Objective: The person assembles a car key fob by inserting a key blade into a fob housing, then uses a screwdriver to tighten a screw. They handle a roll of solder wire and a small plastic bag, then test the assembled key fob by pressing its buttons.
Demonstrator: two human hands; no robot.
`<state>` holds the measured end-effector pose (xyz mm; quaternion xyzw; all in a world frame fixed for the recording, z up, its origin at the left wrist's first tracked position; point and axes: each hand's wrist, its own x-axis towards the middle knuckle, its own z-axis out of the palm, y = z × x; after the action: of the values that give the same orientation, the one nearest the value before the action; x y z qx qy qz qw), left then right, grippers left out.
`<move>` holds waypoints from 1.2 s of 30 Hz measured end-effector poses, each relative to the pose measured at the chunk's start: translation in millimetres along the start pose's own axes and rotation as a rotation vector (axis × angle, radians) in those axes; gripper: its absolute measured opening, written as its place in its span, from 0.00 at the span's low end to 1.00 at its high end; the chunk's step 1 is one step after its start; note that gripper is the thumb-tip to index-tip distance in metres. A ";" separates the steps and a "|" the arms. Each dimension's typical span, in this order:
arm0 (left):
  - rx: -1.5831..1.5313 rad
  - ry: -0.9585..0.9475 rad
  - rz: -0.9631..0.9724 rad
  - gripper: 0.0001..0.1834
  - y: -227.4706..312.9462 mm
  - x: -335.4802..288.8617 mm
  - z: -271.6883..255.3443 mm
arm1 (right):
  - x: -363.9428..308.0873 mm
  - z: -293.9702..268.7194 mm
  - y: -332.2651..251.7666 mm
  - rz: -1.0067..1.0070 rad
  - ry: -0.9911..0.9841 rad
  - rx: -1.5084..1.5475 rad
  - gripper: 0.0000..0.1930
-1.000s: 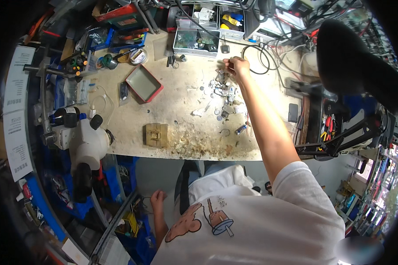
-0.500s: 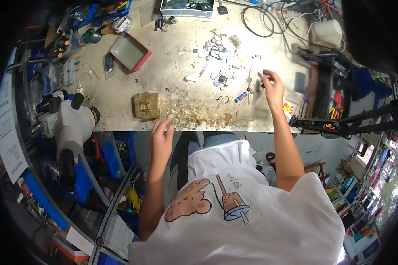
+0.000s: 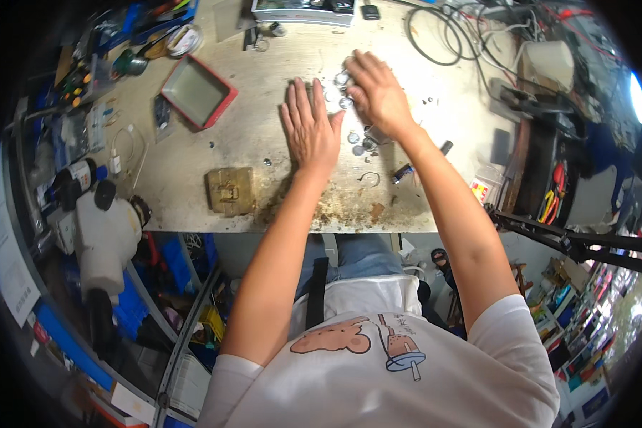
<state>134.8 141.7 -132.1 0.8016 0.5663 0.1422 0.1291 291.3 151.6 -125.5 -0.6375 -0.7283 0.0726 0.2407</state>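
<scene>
My left hand [image 3: 312, 128] lies palm down on the wooden bench, its fingers stretched toward the far side and holding nothing. Just to its right, my right hand [image 3: 380, 98] reaches over a heap of small scraps and round silvery pieces [image 3: 346, 103]. The right fingers are extended; they cover much of the heap, and whatever lies under the palm is hidden. Between my forearms lie more small discs [image 3: 358, 150] and a thin curved wire [image 3: 369, 178]. A blue cylindrical battery [image 3: 402, 173] sits beside my right forearm, near a dark cylinder [image 3: 446, 148].
An amber plastic box [image 3: 230, 191] stands by the bench's front edge, and a red-rimmed tray [image 3: 199, 93] is at the far left. A white microscope [image 3: 110, 228] occupies the left side. Coiled black cable [image 3: 435, 53] lies far right, with a black jointed arm [image 3: 549, 232] nearer.
My left hand has gone from the front edge onto the bench's middle. My right hand has swung left and forward from the right side onto the heap of small parts.
</scene>
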 end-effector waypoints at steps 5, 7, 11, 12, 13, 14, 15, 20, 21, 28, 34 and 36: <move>-0.029 -0.026 0.141 0.34 4.2 30.5 14.2 | -40.8 -40.8 -23.5 0.058 -0.074 0.045 0.19; -0.020 -0.079 0.247 0.33 7.8 35.4 22.0 | -53.2 -48.6 3.8 0.251 0.107 0.057 0.18; -0.157 -0.275 0.414 0.34 35.9 32.4 17.9 | -60.1 -59.6 56.7 0.443 0.144 0.026 0.20; -0.129 -0.389 0.447 0.34 41.0 28.2 16.1 | -57.7 -60.8 57.9 0.465 0.122 0.048 0.20; -0.272 -0.335 0.481 0.32 41.6 22.3 13.7 | -57.3 -58.9 54.4 0.426 0.088 0.026 0.21; -0.278 -0.286 0.450 0.30 39.2 26.0 12.5 | -58.6 -54.3 46.0 0.405 0.059 0.000 0.18; -0.282 -0.235 0.417 0.29 36.5 31.9 6.6 | -61.5 -50.8 36.3 0.338 -0.002 -0.005 0.16; 0.051 -0.019 0.315 0.28 -3.0 97.2 17.8 | -86.3 -48.7 1.9 0.325 -0.058 0.075 0.14; 0.057 0.017 0.336 0.27 -5.7 102.8 23.8 | -92.0 -42.7 4.6 0.336 -0.031 0.066 0.16; -0.289 -0.229 0.503 0.23 9.1 73.2 10.2 | -103.2 -46.8 -25.1 0.435 0.162 0.140 0.14; -0.062 -0.060 0.515 0.23 2.9 95.7 17.3 | -168.3 -53.7 -12.1 0.929 0.555 -0.011 0.15; -0.139 -0.074 0.528 0.25 -1.9 106.8 26.5 | -165.1 -63.4 -9.0 1.059 0.561 0.116 0.16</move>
<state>177.1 242.0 -148.6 0.9152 0.3216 0.1799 0.1629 323.2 -21.8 -109.1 -0.8942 -0.2152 0.0513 0.3891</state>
